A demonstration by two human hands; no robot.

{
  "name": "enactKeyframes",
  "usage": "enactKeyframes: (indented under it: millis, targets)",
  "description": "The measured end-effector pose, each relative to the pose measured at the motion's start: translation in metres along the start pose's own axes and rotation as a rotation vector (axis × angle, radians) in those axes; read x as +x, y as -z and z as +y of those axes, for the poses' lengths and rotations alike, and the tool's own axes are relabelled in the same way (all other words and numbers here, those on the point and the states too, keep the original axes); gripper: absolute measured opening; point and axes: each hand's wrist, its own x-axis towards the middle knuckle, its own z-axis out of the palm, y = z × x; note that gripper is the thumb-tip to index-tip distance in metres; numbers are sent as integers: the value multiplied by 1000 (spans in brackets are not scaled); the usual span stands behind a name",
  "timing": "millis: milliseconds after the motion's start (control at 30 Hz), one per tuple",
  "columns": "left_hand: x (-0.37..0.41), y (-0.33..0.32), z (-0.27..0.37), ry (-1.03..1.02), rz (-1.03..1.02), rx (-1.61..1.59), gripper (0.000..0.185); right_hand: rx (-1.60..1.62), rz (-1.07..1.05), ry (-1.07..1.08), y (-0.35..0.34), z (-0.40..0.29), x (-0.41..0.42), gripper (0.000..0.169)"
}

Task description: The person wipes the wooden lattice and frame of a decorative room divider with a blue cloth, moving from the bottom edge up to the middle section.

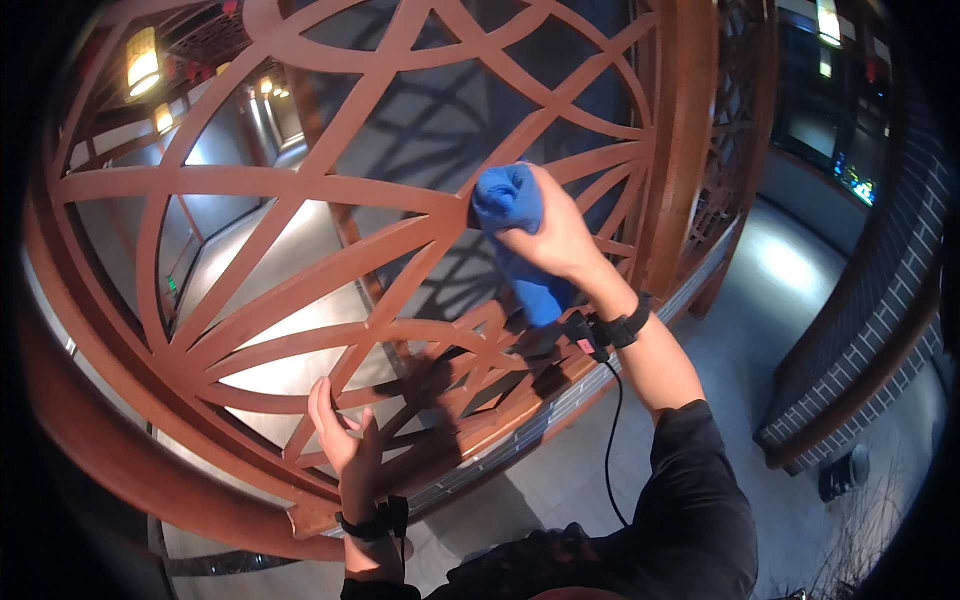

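My right hand (559, 229) grips a bunched blue cloth (510, 199), its loose end hanging below my palm. The cloth lies against a slat crossing of a reddish-brown lattice screen (382, 191), right of its middle. Lower down, my left hand (337, 427) is raised near the bottom slats with its fingers apart and nothing in them. Whether its fingertips touch the lattice, I cannot tell. Both wrists wear black straps with small devices; a black cable (613, 442) hangs from the right one.
A brown wooden post (679, 142) edges the screen on the right. Below runs a ledge with a brick-patterned base (517, 431). A curved low wall with brick pattern (862, 360) stands at right, near a dark floor lamp (844, 472). Lit lanterns (142, 61) hang beyond the lattice.
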Motion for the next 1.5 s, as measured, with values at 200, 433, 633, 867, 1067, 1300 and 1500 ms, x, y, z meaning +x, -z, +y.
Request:
enactKeyframes:
  millis: [200, 433, 633, 867, 1067, 1300, 1500]
  targets:
    - [1, 2, 1, -134, 11, 14, 67, -295, -4, 117, 1, 13, 4, 68]
    - [1, 12, -5, -120, -57, -34, 72, -541, 176, 165, 54, 51, 10, 52]
    - [-9, -2, -8, -151, -37, -66, 71, -615, 168, -7, 83, 71, 10, 56]
    - [0, -69, 68, -544, -384, -122, 38, -268, -32, 214, 41, 35, 10, 56]
    - [22, -129, 130, -620, -293, -52, 40, -266, 33, 55, 109, 96, 24, 48]
    - [59, -186, 177, -563, -71, 237, 53, -195, -39, 172, 133, 137, 37, 55]
    - [92, -201, 194, -534, -42, 443, 67, -344, 19, 304, 161, 154, 28, 58]
